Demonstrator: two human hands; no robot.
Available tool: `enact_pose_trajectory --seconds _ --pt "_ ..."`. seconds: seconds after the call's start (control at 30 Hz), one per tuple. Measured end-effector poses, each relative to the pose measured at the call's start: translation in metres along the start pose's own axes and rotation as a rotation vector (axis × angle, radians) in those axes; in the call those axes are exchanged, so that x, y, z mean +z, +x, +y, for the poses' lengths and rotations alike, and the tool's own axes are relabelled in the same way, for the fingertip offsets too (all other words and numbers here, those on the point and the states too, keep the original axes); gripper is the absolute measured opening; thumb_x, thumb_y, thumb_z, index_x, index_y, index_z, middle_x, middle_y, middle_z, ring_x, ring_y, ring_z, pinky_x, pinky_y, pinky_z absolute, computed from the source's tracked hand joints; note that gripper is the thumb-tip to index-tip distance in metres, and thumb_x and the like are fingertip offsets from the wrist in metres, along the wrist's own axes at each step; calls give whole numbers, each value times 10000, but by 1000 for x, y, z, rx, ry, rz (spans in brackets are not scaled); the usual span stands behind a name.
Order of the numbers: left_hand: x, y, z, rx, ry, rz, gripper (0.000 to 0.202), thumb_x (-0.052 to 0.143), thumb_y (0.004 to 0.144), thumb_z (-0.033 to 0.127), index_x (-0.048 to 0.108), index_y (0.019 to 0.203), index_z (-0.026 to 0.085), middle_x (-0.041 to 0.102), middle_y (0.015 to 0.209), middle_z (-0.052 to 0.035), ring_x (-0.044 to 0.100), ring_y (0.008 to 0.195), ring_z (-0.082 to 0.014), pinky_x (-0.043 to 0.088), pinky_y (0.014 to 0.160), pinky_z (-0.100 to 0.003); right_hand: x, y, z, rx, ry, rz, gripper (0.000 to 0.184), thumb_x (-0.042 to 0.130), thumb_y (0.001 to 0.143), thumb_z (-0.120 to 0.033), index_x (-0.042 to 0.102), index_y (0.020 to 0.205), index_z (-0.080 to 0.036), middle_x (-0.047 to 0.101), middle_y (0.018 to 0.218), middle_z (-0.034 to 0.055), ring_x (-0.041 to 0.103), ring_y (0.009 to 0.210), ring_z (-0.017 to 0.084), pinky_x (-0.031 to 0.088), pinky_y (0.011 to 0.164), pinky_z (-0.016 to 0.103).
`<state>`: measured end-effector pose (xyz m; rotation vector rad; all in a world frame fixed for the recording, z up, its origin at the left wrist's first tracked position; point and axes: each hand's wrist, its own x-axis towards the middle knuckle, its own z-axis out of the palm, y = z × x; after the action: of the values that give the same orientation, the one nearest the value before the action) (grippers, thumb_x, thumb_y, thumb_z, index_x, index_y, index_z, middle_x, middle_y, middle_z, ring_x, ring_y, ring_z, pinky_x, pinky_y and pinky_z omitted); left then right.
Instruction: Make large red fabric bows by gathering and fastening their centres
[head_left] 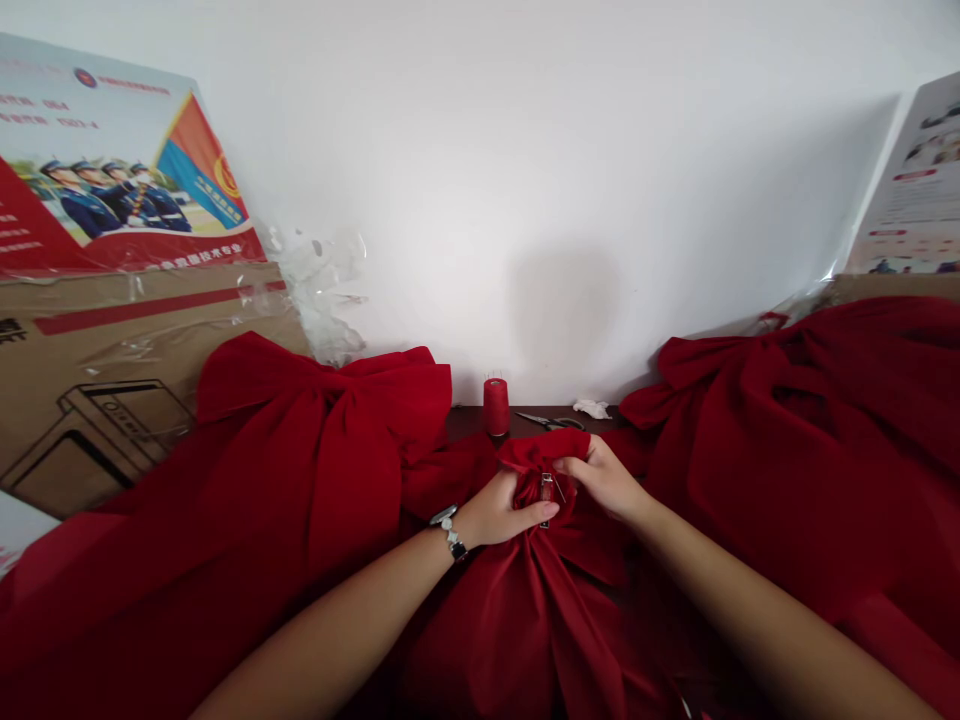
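Between my hands, low in the middle of the head view, is a red fabric bow [544, 590] with its gathered centre turned up. A small metal clip [546, 486] lies at that centre, and a thin needle [560, 489] sticks out beside it. My left hand [499, 512] grips the gathers from the left, thumb lying across the clip's lower part. From the right, my right hand [600, 477] is closed on the upper fold of the bow, fingertips near the needle. Folded cloth hides several fingers of both hands.
A red thread spool [496, 408] with needles on top stands behind the bow, next to scissors [551, 422] and a crumpled white scrap [592, 408]. Large red bows [330, 430] are piled left, and more red fabric [795, 450] right. A cardboard box [172, 340] and white wall border the table.
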<state>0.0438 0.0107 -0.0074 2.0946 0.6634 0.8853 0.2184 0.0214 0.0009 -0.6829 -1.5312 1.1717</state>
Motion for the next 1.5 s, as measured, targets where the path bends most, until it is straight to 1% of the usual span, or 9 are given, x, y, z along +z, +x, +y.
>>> enact_pose_trajectory --seconds 0.1,0.23,0.33,0.5,0.63,0.8,1.03,1.23,1.5 --pt "-1 0 -1 -32 -34 -30 456 564 815 349 478 1221 160 582 1206 -80 530 1120 -219 369 1009 -351 1 -1 5 67 63 43 67 617 661 -205 597 638 -145 523 489 -44 366 387 56 315 382 179" --pt "-1 0 -5 -41 -69 -18 455 574 813 329 469 1224 163 572 1226 -85 535 1117 -216 376 1004 -360 3 -2 5 143 178 62 215 669 665 -265 497 591 -158 394 431 -81 281 373 37 273 368 169" --pt "1 0 -5 -34 -107 10 496 610 788 327 463 1231 161 556 1251 -100 535 1126 -221 374 1012 -375 3 -2 2 195 224 31 254 679 676 -288 475 594 -162 339 415 -96 237 369 32 263 366 169" --pt "3 1 0 -34 -234 -18 462 691 720 309 542 1127 148 618 1164 -105 581 1073 -221 406 991 -378 3 -2 3 176 198 -13 248 662 681 -268 475 560 -160 376 386 -82 297 351 43 295 379 183" --pt "4 2 3 -35 -289 -13 382 679 732 299 586 1067 143 653 1100 -96 604 1034 -213 416 981 -372 4 -2 8 142 192 -15 227 633 691 -239 485 541 -156 412 381 -71 327 345 45 286 382 182" --pt "4 2 4 -39 -280 -3 345 665 745 292 603 1052 146 662 1081 -86 610 1021 -203 428 968 -353 8 -3 7 163 251 6 266 638 682 -253 459 509 -159 407 379 -72 324 351 43 289 392 180" --pt "6 2 2 -69 -262 70 302 669 742 298 610 993 139 675 1028 -84 624 978 -190 453 936 -334 12 -4 1 205 244 23 319 676 646 -295 453 465 -157 413 363 -61 336 349 47 290 395 188" --pt "7 3 3 -75 -273 92 338 723 683 272 614 978 146 678 1003 -70 630 950 -186 463 924 -335 13 -3 1 211 255 29 322 688 635 -305 464 458 -157 428 364 -55 339 350 47 281 392 192" --pt "7 2 1 -84 -242 115 316 682 726 285 608 998 141 679 1002 -81 630 954 -192 461 928 -345 11 -4 1 201 258 14 320 680 643 -303 466 459 -152 431 368 -55 325 350 40 275 389 187"
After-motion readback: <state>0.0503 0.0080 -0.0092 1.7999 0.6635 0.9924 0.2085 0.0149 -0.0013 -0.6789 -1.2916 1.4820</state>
